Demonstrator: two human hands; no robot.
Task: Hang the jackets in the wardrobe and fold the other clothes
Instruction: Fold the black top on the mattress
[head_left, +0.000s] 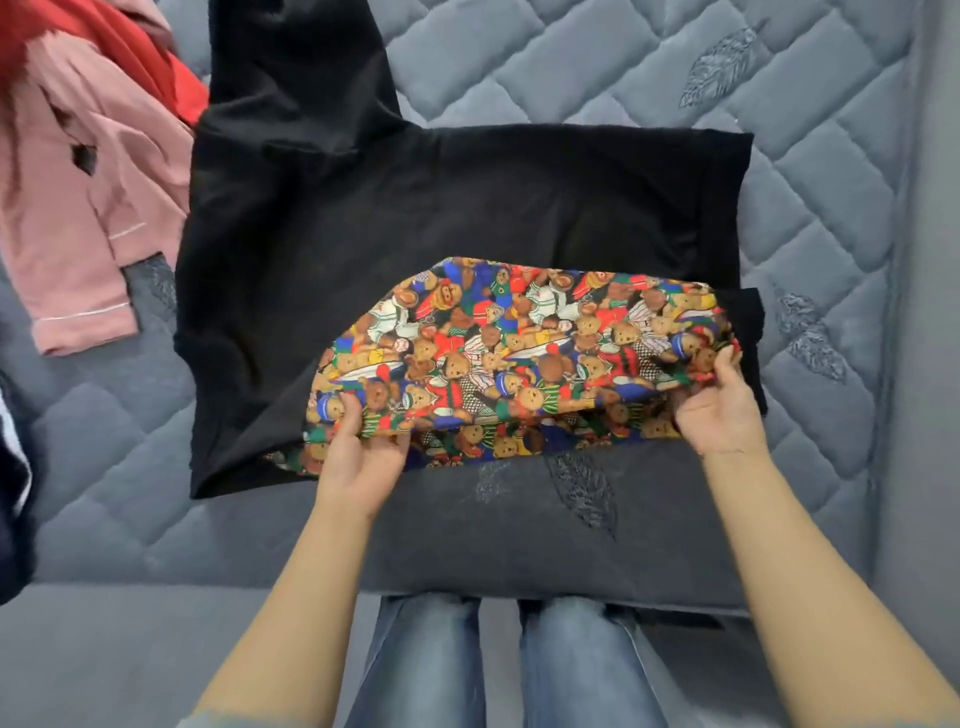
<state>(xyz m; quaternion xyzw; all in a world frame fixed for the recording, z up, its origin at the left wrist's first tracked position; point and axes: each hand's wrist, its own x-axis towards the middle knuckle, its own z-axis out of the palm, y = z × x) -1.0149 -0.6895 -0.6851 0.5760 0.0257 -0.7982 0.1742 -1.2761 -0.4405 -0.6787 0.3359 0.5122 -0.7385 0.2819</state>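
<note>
arms (291, 587) — bare, sleeveless to frame edge | legs (421, 665) — blue jeans, seemingly faded

Finding no readable text, label, brand, number or sign anywhere in view. Showing only pictures of teddy bears, no letters, on the printed cloth (519, 358), and only stitched feather shapes, no words, on the quilted grey mattress (810, 171)

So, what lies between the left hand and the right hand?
In the head view, the teddy-bear print fabric spans the stretch between the left hand and the right hand; each hand grips one end of its near edge.
</note>
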